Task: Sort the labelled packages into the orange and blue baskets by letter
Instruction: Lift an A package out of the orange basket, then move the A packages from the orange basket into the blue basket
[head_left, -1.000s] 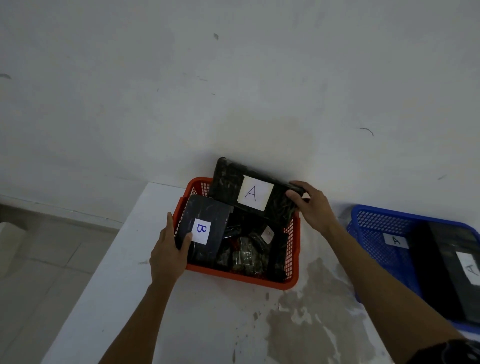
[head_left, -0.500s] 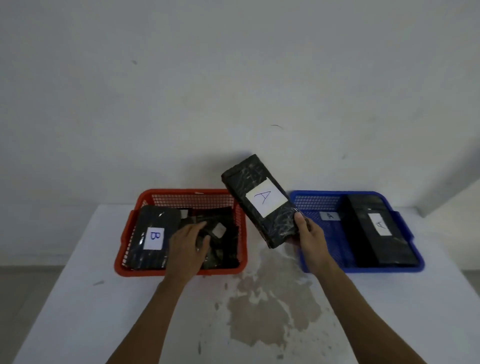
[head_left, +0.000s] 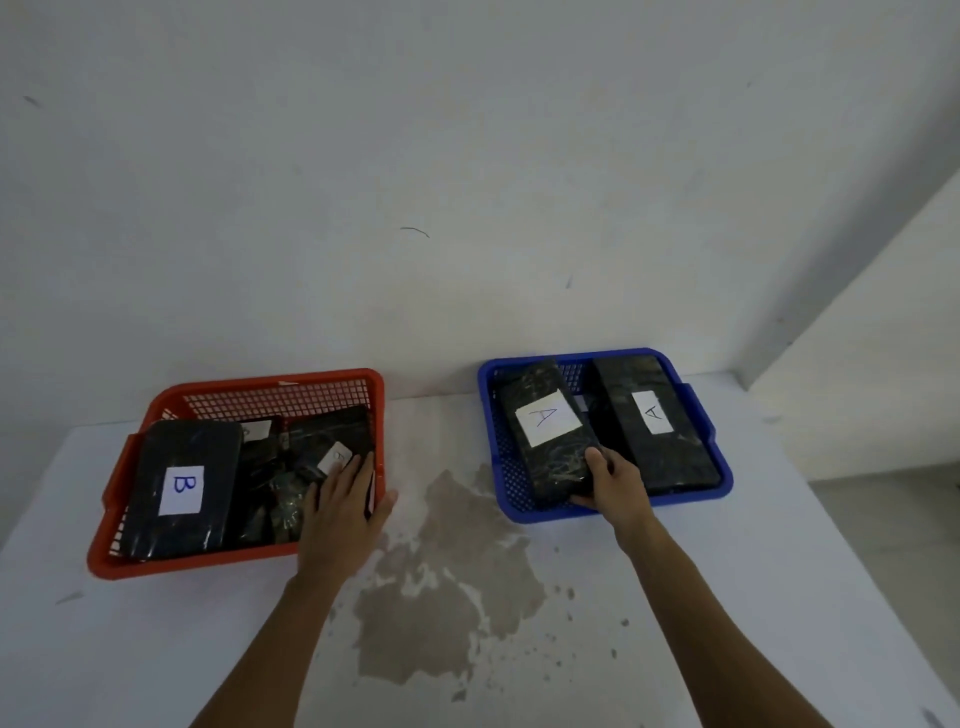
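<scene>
My right hand (head_left: 613, 480) grips the near end of a black package labelled A (head_left: 550, 431), which lies tilted in the left half of the blue basket (head_left: 488, 415). Beside it in that basket lies a second A package (head_left: 654, 421). The orange basket (head_left: 166, 564) on the left holds a large black package labelled B (head_left: 182, 488) and several smaller dark packages (head_left: 332, 441). My left hand (head_left: 343, 512) rests flat over the orange basket's right front corner, fingers spread on the packages, gripping nothing.
Both baskets sit on a white table (head_left: 727, 597) pushed against a white wall (head_left: 467, 182). A worn brown patch (head_left: 447, 571) marks the tabletop between my arms. The table's right edge drops to the floor (head_left: 893, 519).
My right hand has carried the A package from above the gap between the baskets down into the blue basket. My left hand slid to the orange basket's right corner.
</scene>
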